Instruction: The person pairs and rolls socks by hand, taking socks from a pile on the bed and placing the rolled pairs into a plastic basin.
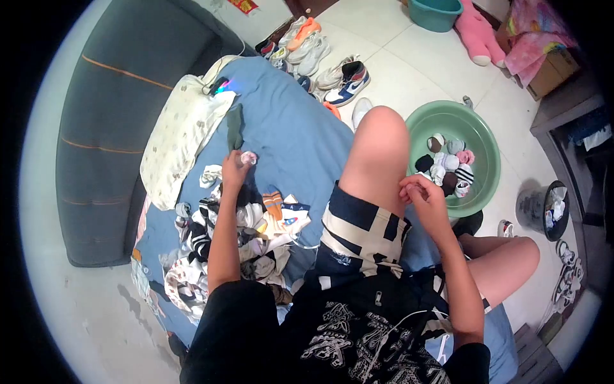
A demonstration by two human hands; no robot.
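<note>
My left hand [235, 169] is over the blue bed sheet, its fingers closed near a dark green sock [235, 128] and touching a small pink and white sock [249, 158]. My right hand [420, 192] hovers beside my knee, by the left rim of a green basin [489, 160], fingers curled together; whatever they may hold is too small to make out. Several rolled socks [449, 162] in white, black, brown and pink lie in the basin. A heap of loose socks [256, 224] spreads on the bed below my left hand.
A patterned pillow [179, 141] leans by the dark headboard [115, 128]. Shoes [348, 83] stand on the tiled floor beyond the bed. At the right are a dark bin [534, 208], a pink plush toy [480, 35] and a teal tub [435, 16].
</note>
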